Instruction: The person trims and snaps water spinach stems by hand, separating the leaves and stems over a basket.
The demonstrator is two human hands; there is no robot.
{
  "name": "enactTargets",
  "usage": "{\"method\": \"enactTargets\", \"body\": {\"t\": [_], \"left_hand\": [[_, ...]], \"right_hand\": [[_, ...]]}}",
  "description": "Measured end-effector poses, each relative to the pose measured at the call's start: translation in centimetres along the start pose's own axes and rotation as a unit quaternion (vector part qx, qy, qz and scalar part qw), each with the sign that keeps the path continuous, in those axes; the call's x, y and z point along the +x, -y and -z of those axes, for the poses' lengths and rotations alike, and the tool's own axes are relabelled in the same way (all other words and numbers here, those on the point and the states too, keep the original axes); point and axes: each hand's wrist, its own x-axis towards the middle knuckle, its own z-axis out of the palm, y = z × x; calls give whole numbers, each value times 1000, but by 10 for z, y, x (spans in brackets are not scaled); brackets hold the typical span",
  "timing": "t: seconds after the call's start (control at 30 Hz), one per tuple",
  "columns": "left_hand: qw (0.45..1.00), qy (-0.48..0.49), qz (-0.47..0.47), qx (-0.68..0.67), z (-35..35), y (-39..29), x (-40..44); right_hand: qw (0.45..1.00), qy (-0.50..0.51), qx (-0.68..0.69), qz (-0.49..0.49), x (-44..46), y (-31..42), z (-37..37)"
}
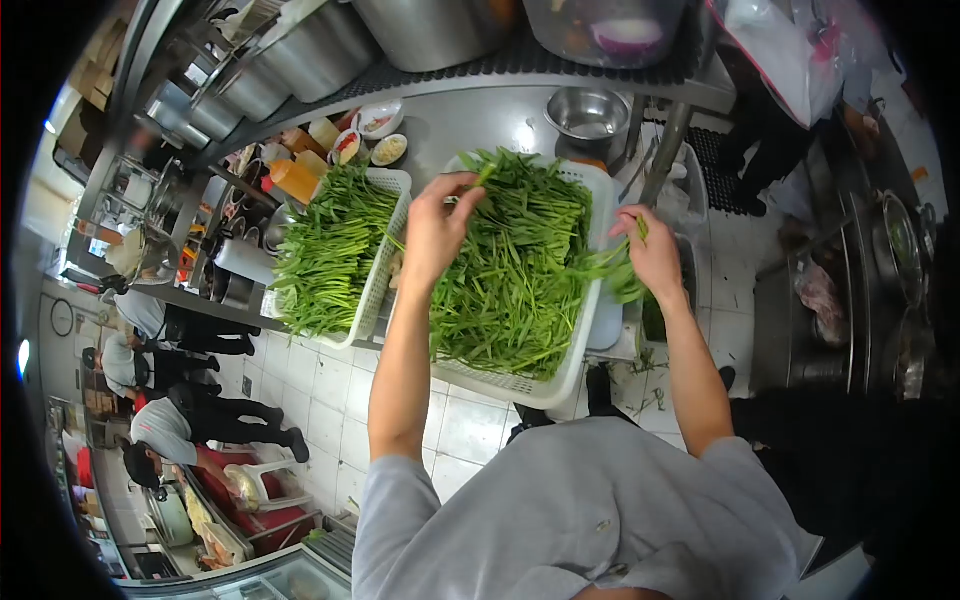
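Observation:
Long-stemmed leafy greens that look like water spinach (510, 270) fill a white perforated basket (545, 393) in front of me. My left hand (440, 228) is over the basket's left side, thumb and fingers pinched on a green stalk (484, 176). Just beyond the right rim, my right hand (652, 255) is closed around a small bunch of the greens (612, 272), whose leaves trail left towards the rim. Left of my left hand, a second white basket (372, 285) holds water spinach stems laid side by side (335, 265).
A metal bowl (588, 112) and small bowls of chopped ingredients (389, 150) stand on the steel counter (470, 118). Above runs a shelf with large pots (320, 50). Scraps lie on the tiled floor at right. Several people (165, 430) are at left; another stands at upper right.

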Motion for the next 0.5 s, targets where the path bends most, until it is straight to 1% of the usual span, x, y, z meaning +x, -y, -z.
{"method": "enactTargets", "body": {"t": [0.03,0.07,0.1,0.13,0.17,0.23,0.27,0.3,0.4,0.47,0.5], "left_hand": [[999,-19,3,-46,12,-6,3],[995,-41,5,-93,23,-11,5],[993,-46,-1,-107,37,-16,7],[990,-42,29,-128,50,-28,7],[988,-54,33,-140,59,-38,7],[984,-65,25,-162,75,-50,5],[981,-73,14,-180,80,-58,4],[978,-69,14,-194,85,-61,3],[977,-42,30,-206,90,-71,-6],[977,-13,32,-211,86,-75,-13],[975,-1,49,-216,82,-78,-17]], "right_hand": [[990,-33,117,74,6,3,-5],[965,-13,259,49,11,6,-3],[918,11,397,16,9,32,6],[850,36,525,-22,5,51,12],[853,56,517,-27,9,58,12],[938,61,342,-7,11,87,10],[967,60,247,7,13,104,10],[965,62,254,19,13,120,9],[952,64,210,212,22,157,-1],[949,63,189,245,27,175,-13],[948,74,179,252,30,180,-20]]}}
